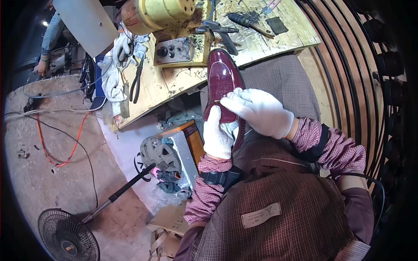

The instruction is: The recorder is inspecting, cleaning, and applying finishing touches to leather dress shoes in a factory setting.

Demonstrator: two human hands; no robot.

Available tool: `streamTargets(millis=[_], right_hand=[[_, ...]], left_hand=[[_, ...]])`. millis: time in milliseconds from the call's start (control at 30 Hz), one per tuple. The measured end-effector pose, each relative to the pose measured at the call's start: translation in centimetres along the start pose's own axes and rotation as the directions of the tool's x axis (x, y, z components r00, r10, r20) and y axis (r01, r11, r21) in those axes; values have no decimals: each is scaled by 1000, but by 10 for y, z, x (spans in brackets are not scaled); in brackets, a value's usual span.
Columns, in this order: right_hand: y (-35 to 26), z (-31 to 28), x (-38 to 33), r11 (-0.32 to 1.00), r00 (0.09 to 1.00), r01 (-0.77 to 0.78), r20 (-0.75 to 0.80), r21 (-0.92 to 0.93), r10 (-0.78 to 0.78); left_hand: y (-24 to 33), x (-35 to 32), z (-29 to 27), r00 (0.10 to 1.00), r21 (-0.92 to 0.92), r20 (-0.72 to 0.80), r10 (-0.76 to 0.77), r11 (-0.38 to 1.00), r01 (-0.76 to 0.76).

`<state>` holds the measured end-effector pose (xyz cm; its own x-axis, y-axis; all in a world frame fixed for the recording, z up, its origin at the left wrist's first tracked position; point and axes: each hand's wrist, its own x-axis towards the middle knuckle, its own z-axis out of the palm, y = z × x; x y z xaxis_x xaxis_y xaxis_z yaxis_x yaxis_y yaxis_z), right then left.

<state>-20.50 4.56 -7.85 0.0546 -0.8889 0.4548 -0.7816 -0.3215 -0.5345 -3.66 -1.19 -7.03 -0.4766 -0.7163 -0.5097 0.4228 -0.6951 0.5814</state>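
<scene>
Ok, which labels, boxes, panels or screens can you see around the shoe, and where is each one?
Cloth label: sewn on the checked apron at lower centre, pale beige rectangle with small dark print.
Cardboard box: on the floor under the left forearm, tan, with faint print on its flap.
Control panel: on the wooden bench beyond the shoe, grey plate with dark knobs on a yellow housing.
Fan badge: centre of the black floor fan, small and orange.
No screens in view.
</scene>
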Motion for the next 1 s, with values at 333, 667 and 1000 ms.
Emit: streamTargets(millis=[333, 667, 1000], right_hand=[[1, -5, 1, 928, 970, -236, 6, 288, 245], [2, -2, 12, 989, 990, -136, 39, 56, 134], [0, 2, 32, 989, 959, -64, 267, -129, 97]], left_hand=[[-7, 2, -10, 998, 162, -19, 68, 985, -64], [-15, 3, -21, 976, 636, -98, 195, 767, -89], [-29, 9, -44, 936, 761, 122, 331, 574, -302]])
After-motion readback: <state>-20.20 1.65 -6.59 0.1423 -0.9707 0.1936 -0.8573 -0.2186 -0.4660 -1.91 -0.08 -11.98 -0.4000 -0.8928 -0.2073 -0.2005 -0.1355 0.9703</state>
